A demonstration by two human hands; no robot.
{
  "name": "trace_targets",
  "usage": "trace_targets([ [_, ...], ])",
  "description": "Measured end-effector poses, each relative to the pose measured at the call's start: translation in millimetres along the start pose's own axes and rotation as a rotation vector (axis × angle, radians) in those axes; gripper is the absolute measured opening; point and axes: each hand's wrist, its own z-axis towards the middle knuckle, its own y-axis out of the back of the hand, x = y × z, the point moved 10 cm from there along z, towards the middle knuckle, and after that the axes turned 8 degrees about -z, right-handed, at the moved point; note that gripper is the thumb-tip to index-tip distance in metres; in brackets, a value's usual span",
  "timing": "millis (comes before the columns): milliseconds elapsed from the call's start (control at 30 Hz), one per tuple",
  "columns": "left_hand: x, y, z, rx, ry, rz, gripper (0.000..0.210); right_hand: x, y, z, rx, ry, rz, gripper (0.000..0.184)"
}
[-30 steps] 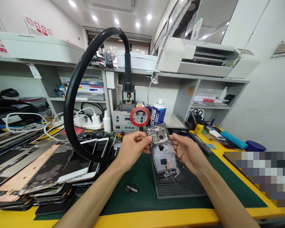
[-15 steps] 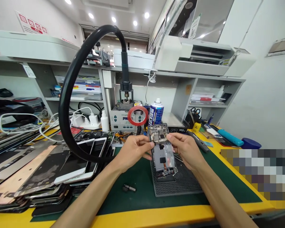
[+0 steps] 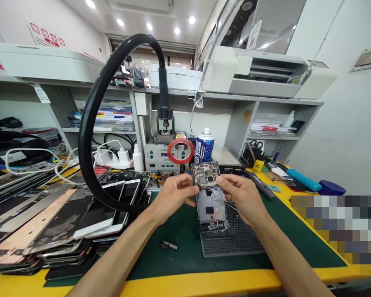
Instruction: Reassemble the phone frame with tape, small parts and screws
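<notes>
An opened phone, its circuit board exposed at the top and a bare grey bay below, is held tilted up in front of me. My left hand grips its left edge, thumb pressed near the board's lower corner. On the opposite edge my right hand pinches it, with thumb and index finger by the board. Fingers behind the phone are partly hidden. Below it lies a dark perforated mat, with a thin metal tool partly covered by my right hand. Small dark parts rest on the green mat.
Stacked phone screens and panels cover the left side. A thick black hose arches over the bench from a rework station. Behind the phone stand a blue spray can and a red ring. A turquoise case lies at right.
The phone has tilted slightly, so its grey bay faces me more fully. Both hands keep their hold on it. The whole view has shifted a little.
</notes>
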Motion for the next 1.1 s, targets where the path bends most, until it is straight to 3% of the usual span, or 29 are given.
trace_targets([
  [400, 6.4, 13.6, 2.7, -0.146, -0.041, -0.012, 0.028, 1.3, -10.0, -5.2, 0.040, 0.052, -0.083, 0.038],
  [667, 7.5, 14.1, 4.8, -0.137, -0.073, -0.055, 0.025, 2.1, -12.2, -7.3, 0.031, 0.094, -0.138, 0.034],
  [900, 2.6, 8.9, 1.7, -0.094, -0.016, -0.142, 0.029, 0.1, -11.2, -6.8, 0.017, 0.069, -0.114, 0.034],
  [1100, 5.5, 16.4, 3.0, -0.151, -0.017, -0.202, 0.026, 4.3, -12.9, -9.2, -0.006, 0.101, -0.153, 0.030],
])
